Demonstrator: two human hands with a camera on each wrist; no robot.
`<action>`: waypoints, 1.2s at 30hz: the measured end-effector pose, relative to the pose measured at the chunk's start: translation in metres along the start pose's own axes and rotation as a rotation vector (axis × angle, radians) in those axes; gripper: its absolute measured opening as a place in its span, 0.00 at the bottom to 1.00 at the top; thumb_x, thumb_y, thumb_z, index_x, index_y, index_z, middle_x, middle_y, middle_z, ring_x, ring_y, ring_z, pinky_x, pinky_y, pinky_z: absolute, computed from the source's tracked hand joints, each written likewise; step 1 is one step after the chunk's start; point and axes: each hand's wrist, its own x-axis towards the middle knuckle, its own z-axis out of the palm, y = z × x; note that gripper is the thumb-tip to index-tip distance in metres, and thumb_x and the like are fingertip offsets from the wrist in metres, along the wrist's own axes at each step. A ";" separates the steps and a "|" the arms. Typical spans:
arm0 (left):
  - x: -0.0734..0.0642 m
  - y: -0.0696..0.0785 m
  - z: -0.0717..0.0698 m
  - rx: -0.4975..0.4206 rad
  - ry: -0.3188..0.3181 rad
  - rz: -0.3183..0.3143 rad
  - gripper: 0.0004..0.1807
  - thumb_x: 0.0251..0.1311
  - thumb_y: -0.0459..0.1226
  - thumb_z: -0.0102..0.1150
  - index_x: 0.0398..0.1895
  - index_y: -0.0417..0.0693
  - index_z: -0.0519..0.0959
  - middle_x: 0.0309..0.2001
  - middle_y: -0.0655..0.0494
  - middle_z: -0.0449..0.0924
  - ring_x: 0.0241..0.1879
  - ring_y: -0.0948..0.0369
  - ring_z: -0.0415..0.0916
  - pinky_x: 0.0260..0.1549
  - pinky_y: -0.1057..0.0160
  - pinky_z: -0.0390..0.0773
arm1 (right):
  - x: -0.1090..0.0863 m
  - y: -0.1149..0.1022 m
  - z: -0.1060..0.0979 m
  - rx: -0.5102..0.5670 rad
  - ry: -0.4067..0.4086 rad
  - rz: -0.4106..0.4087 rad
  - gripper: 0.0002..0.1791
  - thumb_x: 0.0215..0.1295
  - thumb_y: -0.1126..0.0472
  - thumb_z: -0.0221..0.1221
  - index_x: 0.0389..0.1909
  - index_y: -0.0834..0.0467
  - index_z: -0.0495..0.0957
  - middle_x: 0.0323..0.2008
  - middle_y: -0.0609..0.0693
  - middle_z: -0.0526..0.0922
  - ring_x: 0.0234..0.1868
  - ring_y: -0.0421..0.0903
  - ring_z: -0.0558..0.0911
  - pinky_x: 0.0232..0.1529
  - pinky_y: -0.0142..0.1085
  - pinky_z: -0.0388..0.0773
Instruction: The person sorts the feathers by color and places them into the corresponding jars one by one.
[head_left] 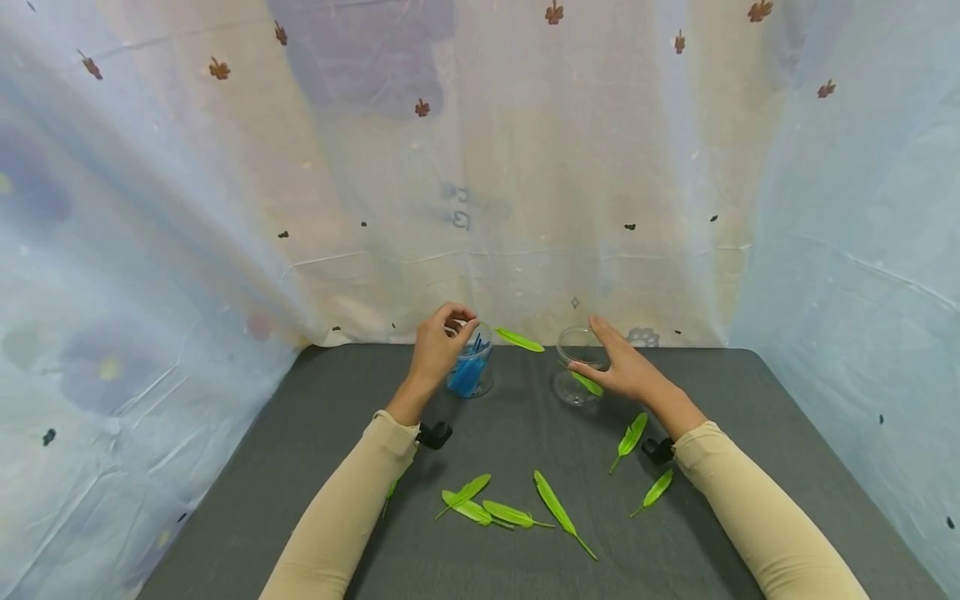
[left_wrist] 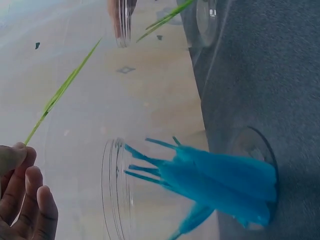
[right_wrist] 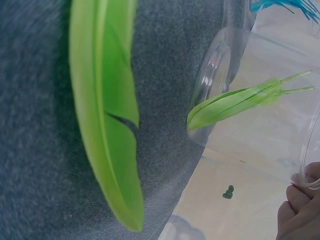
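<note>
My left hand (head_left: 441,342) pinches the quill of a green feather (left_wrist: 62,95) between thumb and finger. The feather points toward the right, above table height. Just beside and below that hand stands a clear jar (head_left: 489,382) holding several blue feathers (left_wrist: 215,175), quills up. My right hand (head_left: 626,364) grips the rim of a second clear jar (head_left: 573,398), thumb on the near side. Inside this jar, green feathers (right_wrist: 240,102) lean with their quills upward; two quills show in the right wrist view.
Loose green feathers lie on the dark grey table (head_left: 315,467): a group (head_left: 480,504) in front, a long one (head_left: 557,504) beside it, and two (head_left: 630,437) near the right wrist. One (head_left: 390,492) is partly hidden by the left sleeve. A patterned curtain (head_left: 510,167) hangs behind.
</note>
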 end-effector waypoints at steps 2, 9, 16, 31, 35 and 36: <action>0.002 0.001 0.003 -0.004 -0.002 -0.001 0.07 0.74 0.37 0.69 0.49 0.45 0.85 0.45 0.50 0.89 0.38 0.56 0.84 0.41 0.60 0.85 | -0.001 -0.001 0.000 0.000 -0.002 0.001 0.64 0.71 0.27 0.61 0.89 0.56 0.37 0.88 0.59 0.38 0.87 0.65 0.42 0.78 0.72 0.49; 0.008 0.008 0.015 -0.005 -0.009 0.023 0.06 0.74 0.35 0.68 0.49 0.45 0.85 0.46 0.49 0.89 0.38 0.54 0.84 0.41 0.56 0.86 | -0.001 -0.004 0.000 -0.004 -0.004 0.006 0.63 0.72 0.27 0.61 0.89 0.57 0.37 0.88 0.61 0.39 0.86 0.66 0.43 0.78 0.73 0.49; 0.015 0.013 0.027 0.008 -0.031 0.037 0.07 0.75 0.38 0.67 0.50 0.46 0.85 0.47 0.49 0.89 0.38 0.56 0.84 0.39 0.59 0.85 | -0.001 0.000 0.001 0.000 -0.005 0.009 0.64 0.71 0.26 0.60 0.89 0.57 0.37 0.88 0.59 0.37 0.86 0.66 0.42 0.78 0.73 0.50; 0.013 0.023 0.064 0.078 -0.115 0.013 0.04 0.75 0.38 0.68 0.48 0.50 0.85 0.48 0.53 0.89 0.32 0.60 0.82 0.24 0.64 0.76 | 0.001 -0.001 0.001 -0.011 0.004 0.012 0.64 0.71 0.25 0.60 0.89 0.57 0.38 0.88 0.61 0.39 0.86 0.67 0.44 0.78 0.72 0.51; 0.012 0.024 0.073 0.098 -0.125 0.002 0.04 0.74 0.38 0.69 0.47 0.51 0.86 0.48 0.55 0.90 0.31 0.62 0.81 0.23 0.66 0.75 | 0.001 -0.001 0.001 -0.012 0.003 0.010 0.64 0.71 0.26 0.60 0.89 0.58 0.38 0.88 0.62 0.39 0.86 0.67 0.44 0.78 0.72 0.51; 0.012 0.025 0.076 0.098 -0.128 0.002 0.04 0.74 0.38 0.69 0.47 0.51 0.86 0.48 0.55 0.90 0.31 0.62 0.81 0.23 0.66 0.75 | 0.001 -0.001 0.001 -0.011 0.003 0.011 0.64 0.71 0.26 0.60 0.89 0.58 0.38 0.88 0.62 0.39 0.86 0.67 0.44 0.78 0.72 0.51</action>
